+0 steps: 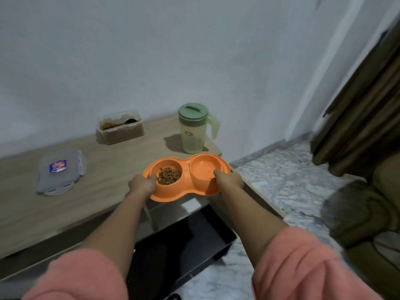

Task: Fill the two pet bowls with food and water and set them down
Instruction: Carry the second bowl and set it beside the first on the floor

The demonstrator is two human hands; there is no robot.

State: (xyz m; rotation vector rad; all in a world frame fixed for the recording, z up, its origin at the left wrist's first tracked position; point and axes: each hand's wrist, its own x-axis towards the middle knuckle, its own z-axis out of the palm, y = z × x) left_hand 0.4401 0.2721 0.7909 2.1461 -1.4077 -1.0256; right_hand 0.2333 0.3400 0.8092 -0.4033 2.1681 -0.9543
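Both hands [142, 184] gripping orange bowl [186, 180]

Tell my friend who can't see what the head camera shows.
Two hands, left hand and right hand, hold an orange double pet bowl over a wooden table's edge, kibble in its left cup. Behind stand a green-lidded pitcher and an open food container.
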